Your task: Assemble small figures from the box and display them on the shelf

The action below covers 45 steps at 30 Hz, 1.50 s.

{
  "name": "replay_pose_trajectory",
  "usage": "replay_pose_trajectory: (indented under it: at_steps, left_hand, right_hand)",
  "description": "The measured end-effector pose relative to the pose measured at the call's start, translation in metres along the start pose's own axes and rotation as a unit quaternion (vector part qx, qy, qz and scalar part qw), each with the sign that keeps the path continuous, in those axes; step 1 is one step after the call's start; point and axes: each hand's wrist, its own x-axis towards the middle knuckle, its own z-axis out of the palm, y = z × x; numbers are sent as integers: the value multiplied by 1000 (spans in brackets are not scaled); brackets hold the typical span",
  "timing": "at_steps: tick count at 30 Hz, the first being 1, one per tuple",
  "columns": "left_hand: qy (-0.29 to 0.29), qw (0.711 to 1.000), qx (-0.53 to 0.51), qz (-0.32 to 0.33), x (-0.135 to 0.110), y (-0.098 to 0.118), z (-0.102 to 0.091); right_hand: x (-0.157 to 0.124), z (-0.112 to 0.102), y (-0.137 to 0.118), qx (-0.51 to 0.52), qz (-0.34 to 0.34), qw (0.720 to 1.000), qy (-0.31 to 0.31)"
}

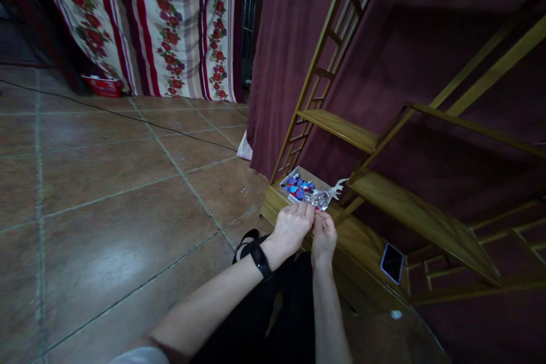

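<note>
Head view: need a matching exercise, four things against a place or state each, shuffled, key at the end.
Things
1. left hand
2. box
3. phone
4. cable

Place or state
A. runs across the tiled floor
B. has a dark band at its wrist
C. lies with its dark screen up on the wooden ledge
D. holds small blue and purple pieces

Pairs: 1-B, 2-D, 3-C, 4-A

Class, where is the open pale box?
The box sits right of centre in the head view, on the brown wooden shelf, just beyond the hands.
</note>
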Motion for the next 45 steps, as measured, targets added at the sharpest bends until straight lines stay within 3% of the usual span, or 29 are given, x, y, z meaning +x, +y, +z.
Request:
replay_pose_trajectory:
  at_steps: [8, 15, 18, 21, 23, 30, 37, 45]
  left_hand:
    - [-25, 998, 13, 58, -3, 7, -1]
    - [-17, 996, 0, 91, -1, 8, 3]
    - [-22, 998, -39, 51, 1, 6, 9]
    - [-9, 991, -115, -60, 5, 1, 20]
    - [8, 974, -193, -117, 10, -3, 29]
    - [39, 883, -422, -199, 24, -8, 46]
    - [15, 752, -604, -262, 31, -11, 38]
    - [23, 714, -659, -233, 28, -14, 29]
  right_hand:
    - [3, -11, 14, -48, -23, 998, 23]
    - [-2, -19, 6, -2, 13, 999, 34]
    - [-5, -24, -3, -5, 18, 999, 26]
    - [-6, -27, -16, -42, 19, 999, 9]
    - [-6, -26, -25, -60, -1, 998, 0]
    - [-15, -14, -55, -53, -31, 997, -54]
    - [-20, -4, -62, -41, -18, 996, -74]
    - [-26, 13, -61, -58, -26, 995, -82]
